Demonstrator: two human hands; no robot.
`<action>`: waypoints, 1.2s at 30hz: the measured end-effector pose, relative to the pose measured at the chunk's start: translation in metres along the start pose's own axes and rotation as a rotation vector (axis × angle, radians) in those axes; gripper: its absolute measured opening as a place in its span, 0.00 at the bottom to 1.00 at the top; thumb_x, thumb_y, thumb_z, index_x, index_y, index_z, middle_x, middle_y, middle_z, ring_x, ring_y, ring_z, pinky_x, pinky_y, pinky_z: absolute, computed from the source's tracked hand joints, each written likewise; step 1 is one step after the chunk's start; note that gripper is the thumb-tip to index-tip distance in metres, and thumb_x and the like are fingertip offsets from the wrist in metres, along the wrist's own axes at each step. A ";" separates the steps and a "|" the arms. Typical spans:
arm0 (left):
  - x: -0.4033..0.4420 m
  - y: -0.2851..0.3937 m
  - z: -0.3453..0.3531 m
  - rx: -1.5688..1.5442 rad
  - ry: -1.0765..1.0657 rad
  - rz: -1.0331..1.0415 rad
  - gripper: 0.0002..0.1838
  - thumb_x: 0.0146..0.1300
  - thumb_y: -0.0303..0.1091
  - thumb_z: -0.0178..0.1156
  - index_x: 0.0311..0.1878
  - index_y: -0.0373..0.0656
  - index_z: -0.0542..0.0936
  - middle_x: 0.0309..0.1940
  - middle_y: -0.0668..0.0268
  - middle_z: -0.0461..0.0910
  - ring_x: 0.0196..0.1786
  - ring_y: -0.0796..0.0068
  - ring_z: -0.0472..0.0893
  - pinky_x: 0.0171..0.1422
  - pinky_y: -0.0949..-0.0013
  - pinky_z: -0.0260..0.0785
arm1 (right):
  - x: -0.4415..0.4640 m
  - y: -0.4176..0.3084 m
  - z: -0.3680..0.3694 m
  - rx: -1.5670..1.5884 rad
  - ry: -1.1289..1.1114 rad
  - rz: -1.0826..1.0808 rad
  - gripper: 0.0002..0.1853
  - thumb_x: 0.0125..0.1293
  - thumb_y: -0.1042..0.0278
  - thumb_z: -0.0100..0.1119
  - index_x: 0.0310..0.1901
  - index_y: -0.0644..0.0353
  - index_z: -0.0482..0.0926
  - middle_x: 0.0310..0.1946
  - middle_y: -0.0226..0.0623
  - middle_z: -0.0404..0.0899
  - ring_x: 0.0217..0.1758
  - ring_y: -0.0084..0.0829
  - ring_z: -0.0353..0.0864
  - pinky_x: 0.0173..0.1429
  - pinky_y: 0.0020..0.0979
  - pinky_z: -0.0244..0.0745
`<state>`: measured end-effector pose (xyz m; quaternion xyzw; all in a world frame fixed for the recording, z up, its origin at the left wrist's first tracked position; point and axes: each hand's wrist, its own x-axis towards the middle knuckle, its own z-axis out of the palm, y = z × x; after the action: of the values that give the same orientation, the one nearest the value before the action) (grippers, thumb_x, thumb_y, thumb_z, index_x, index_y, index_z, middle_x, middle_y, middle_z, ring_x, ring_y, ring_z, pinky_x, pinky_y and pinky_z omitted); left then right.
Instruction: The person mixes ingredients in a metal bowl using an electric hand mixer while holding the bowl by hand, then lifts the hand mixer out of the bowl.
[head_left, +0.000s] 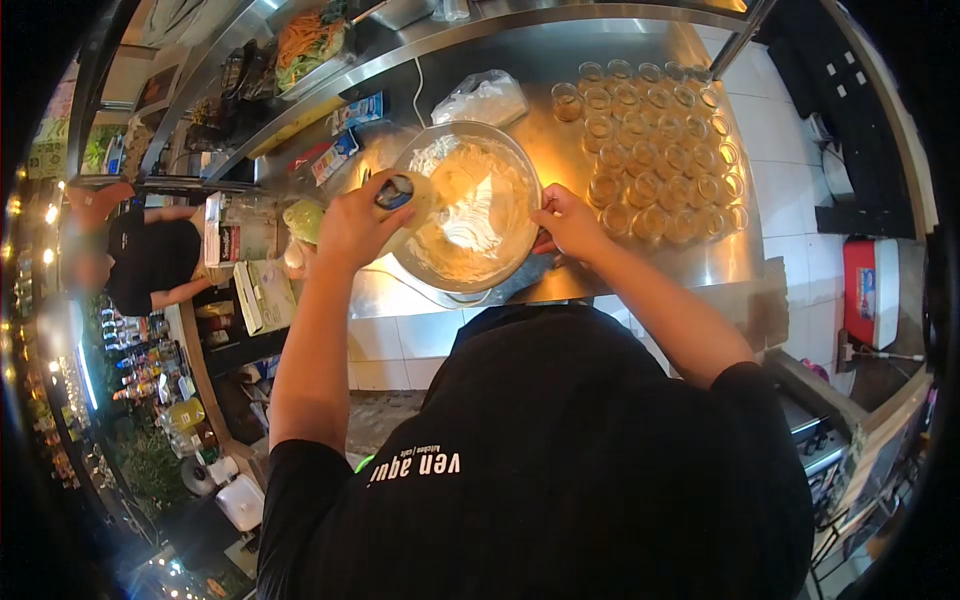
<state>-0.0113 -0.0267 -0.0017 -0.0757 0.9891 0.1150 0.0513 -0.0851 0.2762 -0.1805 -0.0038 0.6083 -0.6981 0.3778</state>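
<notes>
A large metal bowl (533, 165) stands on the steel counter, with a creamy beige mixture (475, 265) and a whiter patch of it at the upper left. My left hand (355, 225) is closed around a pale, rounded object (420, 200) with a dark blue and silver end, held over the bowl's left side. Its exact kind is unclear, and its lower part blends into the mixture. On the right, my right hand (568, 222) grips the bowl's rim between thumb and fingers.
Rows of small clear glass jars (655, 150) fill the counter's right part. Behind the bowl lies a clear plastic bag (482, 98); cartons (335, 157) stand at its left. A metal shelf (470, 22) runs overhead. Another person (155, 250) is at the far left.
</notes>
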 end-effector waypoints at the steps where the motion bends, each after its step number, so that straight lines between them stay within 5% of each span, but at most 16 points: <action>1: 0.009 0.001 0.000 0.019 0.002 0.045 0.33 0.64 0.55 0.75 0.70 0.61 0.79 0.45 0.52 0.90 0.48 0.45 0.89 0.53 0.49 0.82 | -0.003 -0.002 0.002 -0.025 0.027 0.007 0.09 0.76 0.71 0.62 0.48 0.59 0.71 0.33 0.36 0.77 0.29 0.32 0.89 0.29 0.35 0.89; 16: 0.036 -0.032 -0.022 -0.086 -0.085 0.392 0.31 0.62 0.46 0.77 0.67 0.52 0.82 0.46 0.49 0.90 0.48 0.42 0.89 0.55 0.51 0.82 | -0.036 0.031 0.025 -0.005 0.585 -0.110 0.05 0.75 0.71 0.58 0.47 0.59 0.74 0.35 0.32 0.79 0.30 0.28 0.85 0.26 0.35 0.88; 25: 0.021 -0.045 -0.019 -0.100 -0.100 0.484 0.31 0.61 0.48 0.77 0.65 0.49 0.82 0.45 0.48 0.90 0.46 0.42 0.89 0.51 0.50 0.82 | -0.041 0.047 0.042 0.135 0.654 -0.133 0.05 0.76 0.70 0.59 0.48 0.59 0.75 0.34 0.32 0.79 0.30 0.26 0.84 0.26 0.35 0.88; 36: 0.047 0.036 0.037 -0.149 -0.075 0.519 0.33 0.65 0.54 0.73 0.69 0.49 0.79 0.48 0.51 0.90 0.52 0.45 0.88 0.60 0.50 0.80 | -0.052 0.044 0.044 0.125 0.562 -0.049 0.08 0.81 0.67 0.56 0.55 0.57 0.70 0.41 0.34 0.81 0.37 0.28 0.88 0.35 0.37 0.92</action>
<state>-0.0600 0.0097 -0.0350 0.1812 0.9617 0.1993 0.0509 -0.0043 0.2674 -0.1832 0.1982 0.6448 -0.7167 0.1768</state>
